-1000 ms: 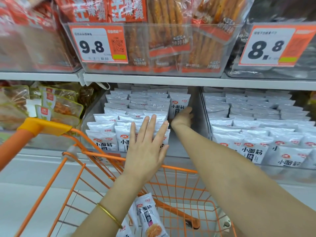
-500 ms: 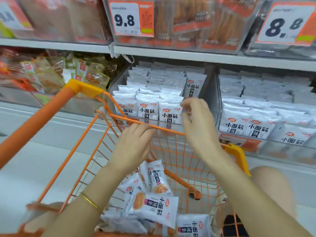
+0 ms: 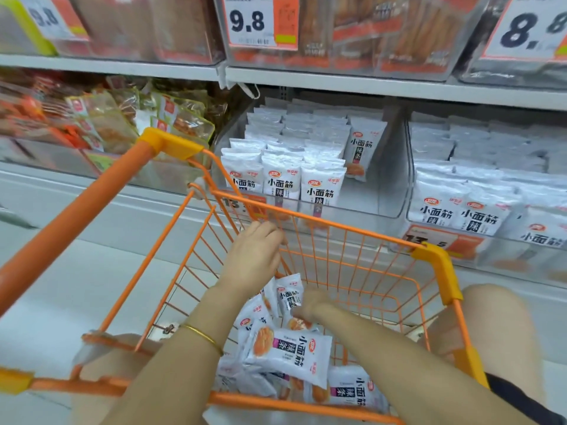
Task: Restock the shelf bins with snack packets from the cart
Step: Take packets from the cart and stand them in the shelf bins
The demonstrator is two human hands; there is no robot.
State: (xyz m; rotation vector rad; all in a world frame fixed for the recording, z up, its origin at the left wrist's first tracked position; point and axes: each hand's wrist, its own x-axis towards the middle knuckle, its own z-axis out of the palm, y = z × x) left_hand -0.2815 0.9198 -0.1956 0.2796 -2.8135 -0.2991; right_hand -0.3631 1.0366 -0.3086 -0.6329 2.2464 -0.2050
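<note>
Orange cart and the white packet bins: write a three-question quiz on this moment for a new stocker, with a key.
1. True or false: the right hand is down among the white snack packets in the orange cart.
2. Which arm wears the gold bangle? A. left B. right C. both
3. Fill in: in the middle clear bin, the open floor space lies on its ____ side, beside one upright packet.

Key
1. True; whether its grip has closed on a packet cannot be seen.
2. A; the left hand hovers near the cart's far rim, holding nothing visible.
3. Right.
</note>
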